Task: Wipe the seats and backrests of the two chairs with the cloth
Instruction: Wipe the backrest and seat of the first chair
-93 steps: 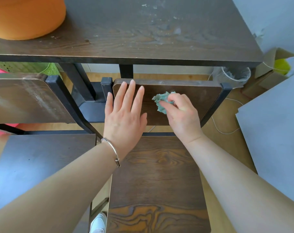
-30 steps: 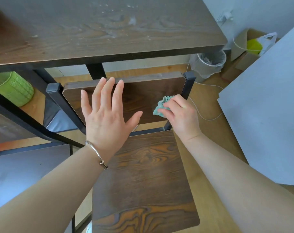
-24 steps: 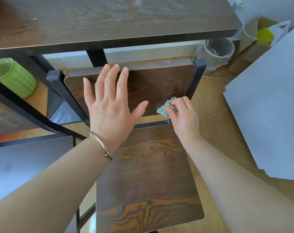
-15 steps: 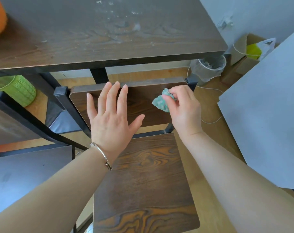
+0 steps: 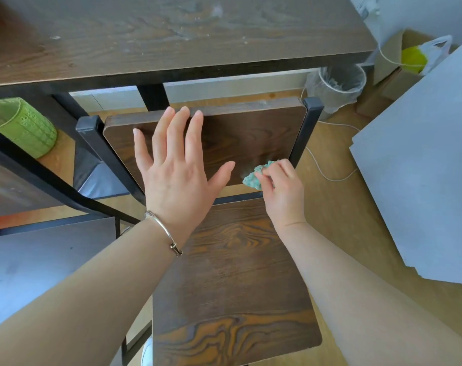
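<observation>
Dark wooden table (image 5: 171, 35) is spreading across the top, beyond the fingertips of both hands. Grey board (image 5: 422, 167) is lying well off the right hand's outer side. Wood-grain seat (image 5: 230, 286) is sitting under both wrists and forearms; its backrest (image 5: 251, 138) is standing ahead of the palms. Second chair (image 5: 39, 260) is showing beneath the left forearm, only partly in view. Left hand (image 5: 177, 175) is spreading flat over the backrest, fingers straight and apart, tips reaching its top edge, gripping nothing. Clear bin (image 5: 338, 85) is standing beyond the right hand, green basket (image 5: 24, 125) far out past the left. Right hand (image 5: 282, 191) is pinching the crumpled teal cloth (image 5: 253, 178) in curled fingers, pressing it on the backrest's lower right corner, just beside the black frame post (image 5: 307, 128). Thin bracelet (image 5: 164, 231) is circling the left wrist.
</observation>
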### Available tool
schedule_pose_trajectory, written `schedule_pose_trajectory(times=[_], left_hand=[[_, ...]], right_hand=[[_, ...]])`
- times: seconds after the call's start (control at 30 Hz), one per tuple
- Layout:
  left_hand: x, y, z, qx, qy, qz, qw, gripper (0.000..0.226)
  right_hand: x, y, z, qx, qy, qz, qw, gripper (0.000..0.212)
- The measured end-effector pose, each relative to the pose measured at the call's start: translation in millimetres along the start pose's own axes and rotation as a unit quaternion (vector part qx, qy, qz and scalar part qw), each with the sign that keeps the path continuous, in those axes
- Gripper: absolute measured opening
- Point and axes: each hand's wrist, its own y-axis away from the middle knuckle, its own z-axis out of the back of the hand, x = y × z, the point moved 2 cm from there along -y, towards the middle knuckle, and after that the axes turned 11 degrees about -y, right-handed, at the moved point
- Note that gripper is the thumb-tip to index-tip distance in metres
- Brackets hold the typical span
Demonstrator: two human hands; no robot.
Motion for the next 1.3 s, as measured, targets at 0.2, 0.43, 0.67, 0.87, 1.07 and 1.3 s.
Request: schedule_pose_trajectory(times=[0.2,0.43,0.67,0.87,1.07,1.3], left_hand=[[1.5,2.2,1.6,0.022,-0.014,-0.009,1.0,0.079],[-1.0,-0.5,10.5,0.049,-0.03,-0.016,0.998,0.081],[-19.1,-3.5,11.7,0.035,-0.008,-0.025,0.999,0.077],[-31.5,14.5,0.5,0.017,0.031,-0.079,0.996,0.069],[-30.7,37.2,-13.8,0.063,0.015,-0.088,0.994,0.07],[-35.4,40.5,-13.4,0.107,0.019,-0.069,0.992,0.073]], right_hand=[[-0.2,6.0,3.2,0.015,-0.002,-0.034,0.999,0.012],[43.3,-60.3,62.1,-0.052,0.015,0.105,0.993,0.015],[25.8,-56.0,58.2,-0.02,0.056,0.172,0.983,0.016],[-25.3,-3.0,15.3,0.094,0.12,0.097,0.984,0.012],[-29.7,8.7,12.2,0.108,0.092,0.04,0.989,0.009],[12.4,-53.4,70.4,-0.033,0.028,0.119,0.992,0.014]])
